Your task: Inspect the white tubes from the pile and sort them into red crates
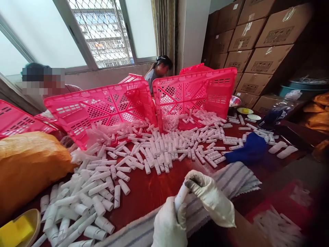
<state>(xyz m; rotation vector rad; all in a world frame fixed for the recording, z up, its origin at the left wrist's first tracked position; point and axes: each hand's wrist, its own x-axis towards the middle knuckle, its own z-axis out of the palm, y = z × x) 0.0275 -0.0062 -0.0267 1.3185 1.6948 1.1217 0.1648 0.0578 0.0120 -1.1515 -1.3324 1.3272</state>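
Note:
A small white plastic tube (181,195) is held between my two gloved hands above the front edge of the table. My left hand (169,224), in a white glove, wraps round its lower part. My right hand (209,193), gloved too and dirty at the fingertips, grips the upper end with thumb and fingers. Beneath my hands lies a grey-and-white striped towel (231,180). Many similar white tubes (164,151), some with dark printed marks, lie in loose heaps across the dark red table (151,187).
Pink crates (108,103) lie tipped along the far side, with two people behind them. An orange sack (31,168) and a bowl with a yellow sponge (19,230) are left. A blue cloth (249,149) lies right; cartons (267,61) are stacked beyond.

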